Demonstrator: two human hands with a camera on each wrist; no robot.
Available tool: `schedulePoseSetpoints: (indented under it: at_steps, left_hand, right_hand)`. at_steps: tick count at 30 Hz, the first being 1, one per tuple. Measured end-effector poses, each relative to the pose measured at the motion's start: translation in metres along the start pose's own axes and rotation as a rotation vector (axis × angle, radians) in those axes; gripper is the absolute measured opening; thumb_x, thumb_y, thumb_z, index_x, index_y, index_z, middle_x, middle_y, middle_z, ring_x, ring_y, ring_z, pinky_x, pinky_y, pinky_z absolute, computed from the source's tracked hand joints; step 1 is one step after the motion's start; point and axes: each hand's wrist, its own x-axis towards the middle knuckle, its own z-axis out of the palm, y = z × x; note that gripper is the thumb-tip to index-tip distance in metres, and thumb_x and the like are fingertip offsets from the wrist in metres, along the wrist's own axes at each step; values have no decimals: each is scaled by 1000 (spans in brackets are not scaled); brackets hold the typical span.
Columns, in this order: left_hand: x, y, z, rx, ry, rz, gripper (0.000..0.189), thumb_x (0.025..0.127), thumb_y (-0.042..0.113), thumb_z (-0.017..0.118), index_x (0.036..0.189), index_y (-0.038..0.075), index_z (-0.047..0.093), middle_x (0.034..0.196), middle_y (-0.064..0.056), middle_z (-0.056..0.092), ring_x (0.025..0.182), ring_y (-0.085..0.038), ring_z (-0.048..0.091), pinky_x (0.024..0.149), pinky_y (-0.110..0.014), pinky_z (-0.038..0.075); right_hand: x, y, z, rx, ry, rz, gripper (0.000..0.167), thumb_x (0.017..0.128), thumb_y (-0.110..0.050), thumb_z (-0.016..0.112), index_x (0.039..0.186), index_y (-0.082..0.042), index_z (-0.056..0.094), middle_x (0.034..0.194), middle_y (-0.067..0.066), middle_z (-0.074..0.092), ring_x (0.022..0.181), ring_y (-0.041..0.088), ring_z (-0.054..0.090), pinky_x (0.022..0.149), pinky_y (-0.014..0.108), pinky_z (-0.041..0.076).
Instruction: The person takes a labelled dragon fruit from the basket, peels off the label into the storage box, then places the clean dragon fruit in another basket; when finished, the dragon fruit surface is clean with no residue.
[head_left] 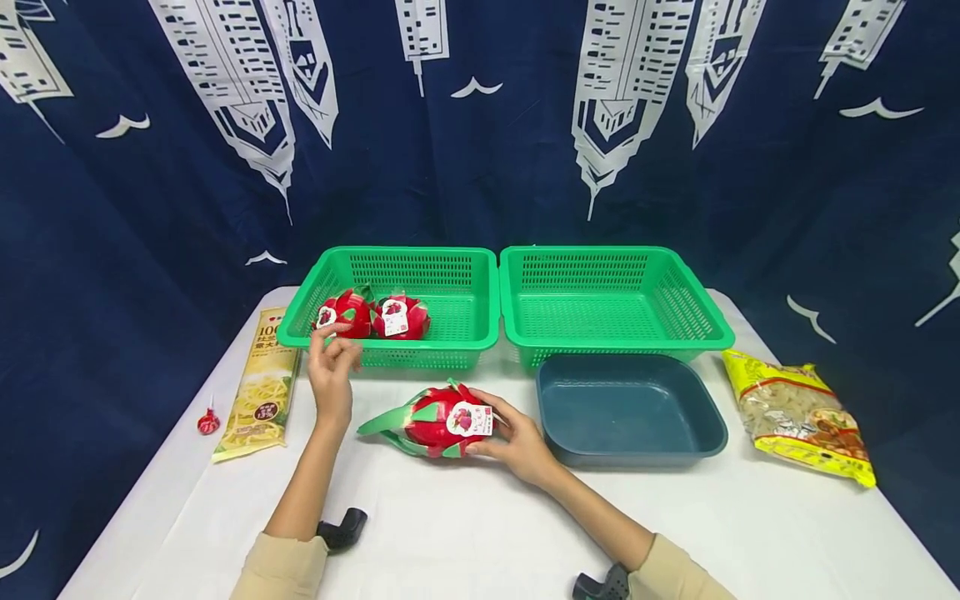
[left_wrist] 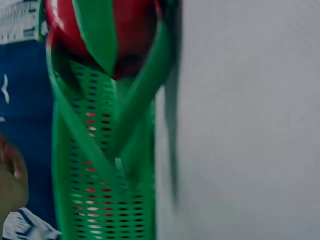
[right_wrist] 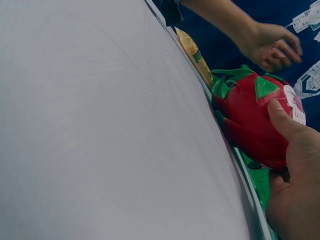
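A red dragon fruit (head_left: 435, 422) with green leafy tips and a white label is gripped by my right hand (head_left: 521, 442), thumb and fingers round its right end. In the right wrist view the thumb presses the red skin of this dragon fruit (right_wrist: 255, 117). My left hand (head_left: 332, 379) hovers just in front of the left green basket (head_left: 408, 357), fingers loosely bent, holding nothing. Two more labelled dragon fruits (head_left: 347, 315) lie inside that basket, side by side at its left. In the left wrist view the leafy end of the dragon fruit (left_wrist: 130, 25) looms close.
Beside the left basket is a second green basket (head_left: 618, 342); a dark blue tub (head_left: 633, 458) stands before it. A yellow noodle packet (head_left: 258, 392) and red lollipop (head_left: 208, 422) lie at left. A yellow food bag (head_left: 798, 417) lies at right on the white table (head_left: 465, 542).
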Motion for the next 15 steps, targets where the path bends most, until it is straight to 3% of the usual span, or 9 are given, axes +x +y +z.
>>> schedulePoseSetpoints:
  at_steps: [2,4,7,10,15]
  left_hand:
    - [-3,9,3,135,-289,16,38,83,-1,61,117,-8,46,80,-7,60,73,-15,54,68,-27,44]
    - [-8,14,7,323,-555,-9,56,80,16,71,128,5,46,102,-7,60,95,-18,54,80,-37,44]
    - [-18,13,13,602,-840,-70,87,66,45,80,140,30,36,131,2,45,120,-19,41,90,-50,40]
    - [-27,5,17,762,-971,-94,101,56,58,80,141,42,29,139,10,34,125,-16,33,92,-52,38]
    - [-35,-5,19,850,-1008,-78,100,53,58,81,139,42,33,132,16,41,113,-7,43,84,-41,44]
  right_hand:
    - [2,0,2,0,0,3,72,72,6,74,136,-1,42,137,11,43,121,25,42,92,35,43]
    - [5,1,3,4,-3,3,72,72,6,74,136,-1,42,137,11,43,121,24,42,93,35,43]
    - [7,1,5,-5,-13,-4,72,72,6,74,136,0,41,137,11,43,122,23,43,94,35,42]
    - [7,1,6,-22,-16,6,72,72,5,74,136,0,41,137,11,43,121,23,43,94,36,42]
    - [6,-5,6,-93,-13,46,74,73,1,75,138,-2,40,139,12,41,125,24,40,97,38,38]
